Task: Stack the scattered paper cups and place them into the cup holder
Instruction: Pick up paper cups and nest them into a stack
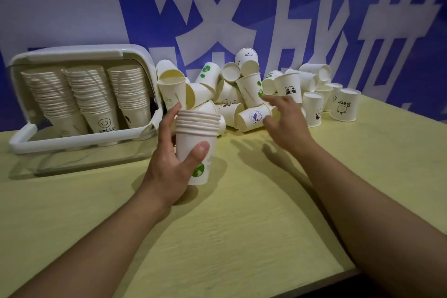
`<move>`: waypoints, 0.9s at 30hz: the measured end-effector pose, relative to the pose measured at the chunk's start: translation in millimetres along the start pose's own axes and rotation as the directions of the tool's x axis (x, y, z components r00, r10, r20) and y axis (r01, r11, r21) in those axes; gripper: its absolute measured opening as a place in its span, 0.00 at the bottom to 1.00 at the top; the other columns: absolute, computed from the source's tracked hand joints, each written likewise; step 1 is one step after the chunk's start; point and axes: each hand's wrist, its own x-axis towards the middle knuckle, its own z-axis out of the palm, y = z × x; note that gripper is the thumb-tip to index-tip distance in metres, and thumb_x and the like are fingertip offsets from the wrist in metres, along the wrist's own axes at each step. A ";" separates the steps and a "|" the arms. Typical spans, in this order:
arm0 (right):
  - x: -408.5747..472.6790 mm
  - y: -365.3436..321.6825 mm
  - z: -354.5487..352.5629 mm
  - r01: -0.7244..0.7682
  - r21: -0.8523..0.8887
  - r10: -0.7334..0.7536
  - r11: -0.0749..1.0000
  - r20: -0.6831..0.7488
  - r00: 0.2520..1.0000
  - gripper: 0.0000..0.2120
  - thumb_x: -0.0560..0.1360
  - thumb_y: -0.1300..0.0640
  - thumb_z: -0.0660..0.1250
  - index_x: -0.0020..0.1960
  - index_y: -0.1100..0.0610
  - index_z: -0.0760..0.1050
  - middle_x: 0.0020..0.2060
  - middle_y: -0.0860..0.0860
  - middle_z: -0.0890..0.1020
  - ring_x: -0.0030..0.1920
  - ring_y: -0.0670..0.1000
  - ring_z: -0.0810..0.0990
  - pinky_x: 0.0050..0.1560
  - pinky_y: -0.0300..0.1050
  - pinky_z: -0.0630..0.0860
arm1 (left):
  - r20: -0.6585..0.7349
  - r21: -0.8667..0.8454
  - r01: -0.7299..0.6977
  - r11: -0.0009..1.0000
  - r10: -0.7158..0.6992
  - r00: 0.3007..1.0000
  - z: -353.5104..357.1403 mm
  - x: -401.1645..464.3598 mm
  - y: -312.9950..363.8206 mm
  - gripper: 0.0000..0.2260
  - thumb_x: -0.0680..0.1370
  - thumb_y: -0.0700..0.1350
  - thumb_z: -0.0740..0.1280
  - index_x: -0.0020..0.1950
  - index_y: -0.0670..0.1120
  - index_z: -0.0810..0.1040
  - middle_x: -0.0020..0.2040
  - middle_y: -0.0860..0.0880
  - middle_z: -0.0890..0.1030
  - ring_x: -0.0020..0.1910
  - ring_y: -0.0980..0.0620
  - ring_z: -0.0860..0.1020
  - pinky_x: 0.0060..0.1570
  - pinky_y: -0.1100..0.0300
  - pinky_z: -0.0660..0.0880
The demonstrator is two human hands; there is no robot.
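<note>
My left hand (169, 159) grips an upright stack of several white paper cups (197, 138) above the table, thumb across the front. My right hand (284, 120) reaches with spread, relaxed fingers into the pile of scattered paper cups (242, 89) and holds nothing; its fingertips are close to a lying cup with a blue round print (252, 117). The white cup holder (79, 97) lies at the left with its clear lid open, three rows of stacked cups inside.
The yellow-green table (242, 225) has its edge at the lower right. More cups stand upside down at the right, one printed "Bear" (344, 105). A blue wall with large white characters rises right behind the pile.
</note>
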 end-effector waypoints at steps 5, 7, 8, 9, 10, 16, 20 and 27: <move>16.9 36.9 -13.5 -0.203 -0.377 0.260 0.904 0.105 0.960 0.38 0.75 0.59 0.69 0.79 0.47 0.55 0.78 0.49 0.60 0.79 0.55 0.54 0.74 0.63 0.58 | 0.085 0.044 0.045 0.998 -0.049 0.995 2.5 -2.8 4.1 0.34 0.64 0.69 0.67 0.65 0.83 0.53 0.64 0.59 0.75 0.52 0.70 0.77 0.48 0.60 0.75; 15.7 36.7 -10.2 -0.194 -0.443 0.294 0.875 0.168 0.941 0.42 0.74 0.64 0.67 0.79 0.45 0.51 0.78 0.50 0.59 0.79 0.55 0.52 0.74 0.65 0.55 | 0.105 0.049 0.051 0.997 -0.056 0.993 2.9 -4.0 5.6 0.34 0.64 0.69 0.66 0.64 0.83 0.52 0.62 0.64 0.74 0.51 0.71 0.77 0.47 0.61 0.74; 15.4 35.8 -9.7 -0.175 -0.479 0.293 0.860 0.182 0.939 0.43 0.73 0.66 0.67 0.79 0.45 0.50 0.77 0.50 0.60 0.78 0.55 0.53 0.74 0.65 0.54 | 0.111 0.046 0.050 0.998 -0.055 0.992 2.8 -4.3 6.2 0.34 0.64 0.69 0.66 0.64 0.84 0.52 0.62 0.66 0.73 0.51 0.72 0.77 0.47 0.61 0.74; 16.1 34.7 -10.7 -0.165 -0.510 0.291 0.844 0.177 0.940 0.44 0.72 0.68 0.67 0.79 0.44 0.50 0.77 0.50 0.61 0.78 0.55 0.54 0.74 0.66 0.53 | 0.115 0.041 0.049 0.998 -0.053 0.992 2.6 -4.4 7.0 0.34 0.64 0.69 0.66 0.64 0.84 0.52 0.61 0.68 0.72 0.52 0.72 0.76 0.47 0.62 0.74; 17.2 33.2 -13.4 -0.163 -0.538 0.291 0.827 0.162 0.943 0.45 0.72 0.68 0.68 0.79 0.44 0.51 0.75 0.51 0.63 0.76 0.56 0.56 0.73 0.66 0.54 | 0.118 0.035 0.047 0.998 -0.051 0.992 2.4 -4.4 7.3 0.34 0.64 0.69 0.66 0.64 0.84 0.52 0.61 0.70 0.71 0.52 0.72 0.76 0.48 0.62 0.74; 21.0 32.7 -31.0 -0.100 -0.622 0.268 0.777 0.184 0.946 0.35 0.71 0.48 0.76 0.74 0.38 0.64 0.67 0.55 0.69 0.66 0.61 0.63 0.66 0.61 0.60 | 0.142 0.037 0.029 0.999 -0.034 0.989 3.3 -4.5 5.6 0.34 0.65 0.69 0.67 0.66 0.82 0.53 0.61 0.72 0.71 0.54 0.71 0.76 0.51 0.59 0.75; 19.4 27.3 -33.8 -0.085 -0.578 0.252 0.812 0.216 0.943 0.37 0.65 0.43 0.79 0.69 0.42 0.67 0.67 0.53 0.71 0.66 0.59 0.65 0.65 0.61 0.62 | 0.145 0.042 0.033 0.999 -0.039 0.989 3.3 -5.1 5.0 0.34 0.65 0.69 0.67 0.66 0.82 0.53 0.56 0.75 0.73 0.54 0.71 0.76 0.50 0.59 0.75; 15.2 8.0 -29.7 -0.142 -0.255 0.224 0.956 0.327 0.918 0.35 0.66 0.42 0.79 0.65 0.45 0.64 0.58 0.49 0.76 0.52 0.53 0.76 0.49 0.47 0.76 | 0.159 0.065 0.040 0.997 -0.050 0.986 3.4 -5.6 5.5 0.35 0.65 0.69 0.66 0.68 0.80 0.53 0.58 0.71 0.73 0.55 0.67 0.76 0.54 0.53 0.77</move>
